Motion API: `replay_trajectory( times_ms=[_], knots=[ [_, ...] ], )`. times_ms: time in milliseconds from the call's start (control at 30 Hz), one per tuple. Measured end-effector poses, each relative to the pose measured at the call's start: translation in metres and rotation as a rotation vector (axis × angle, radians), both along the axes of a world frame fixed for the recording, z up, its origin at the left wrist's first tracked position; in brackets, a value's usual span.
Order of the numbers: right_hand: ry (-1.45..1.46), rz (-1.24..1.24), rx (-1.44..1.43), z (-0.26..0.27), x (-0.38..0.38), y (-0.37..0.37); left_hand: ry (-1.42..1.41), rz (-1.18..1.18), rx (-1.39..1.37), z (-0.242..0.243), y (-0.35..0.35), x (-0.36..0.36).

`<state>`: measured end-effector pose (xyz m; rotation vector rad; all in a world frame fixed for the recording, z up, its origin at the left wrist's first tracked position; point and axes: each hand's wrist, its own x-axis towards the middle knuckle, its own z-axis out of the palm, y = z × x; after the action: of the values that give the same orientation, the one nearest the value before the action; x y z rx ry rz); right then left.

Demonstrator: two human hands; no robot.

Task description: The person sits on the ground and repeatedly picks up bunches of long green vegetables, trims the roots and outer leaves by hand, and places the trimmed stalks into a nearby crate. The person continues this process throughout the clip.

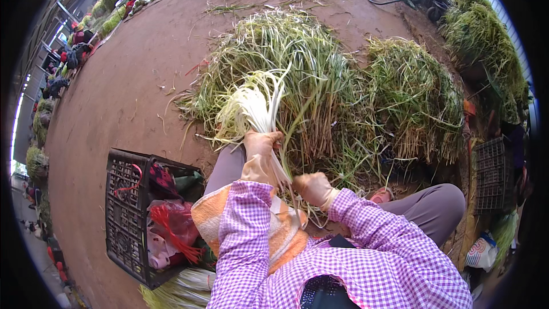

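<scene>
In a tan glove, my left hand (260,150) grips a bunch of pale, long-leaved stalks (257,107), perhaps scallions or garlic greens. Their white parts fan upward past my fist, and thin ends hang below it. My right hand (315,189), also gloved and slightly blurred, has curled fingers beside those lower ends. A long green leaf (302,113) runs down toward its fingertips; whether the fingers hold it is unclear. Beyond both hands stands a large heap of untrimmed green stalks (296,64). An orange-and-white towel (285,246) lies across my lap under the left forearm.
At left, a black plastic crate (126,210) holds red ties (173,227) and bags. Pale bundled stalks (184,287) lie below it. Another green heap (411,98) stands at right, near a second crate (493,176). Several people are along the far left side.
</scene>
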<state>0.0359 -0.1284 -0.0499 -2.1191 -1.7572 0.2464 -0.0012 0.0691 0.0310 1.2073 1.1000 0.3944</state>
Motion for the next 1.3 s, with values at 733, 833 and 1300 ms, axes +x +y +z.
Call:
replay_trajectory(
  times_ms=[733, 833, 1300],
  knots=[
    [1.394, -0.538, -0.175, 0.054, 0.034, 0.024, -0.169, 0.072, -0.109, 0.031, 0.014, -0.018],
    [1.603, -0.293, -0.278, 0.049, 0.060, 0.042, -0.160, -0.022, -0.130, 0.032, 0.012, -0.018],
    [0.941, -0.300, -0.370, -0.006, 0.003, -0.005, -0.191, -0.062, -0.047, 0.016, 0.020, -0.015]
  ],
)
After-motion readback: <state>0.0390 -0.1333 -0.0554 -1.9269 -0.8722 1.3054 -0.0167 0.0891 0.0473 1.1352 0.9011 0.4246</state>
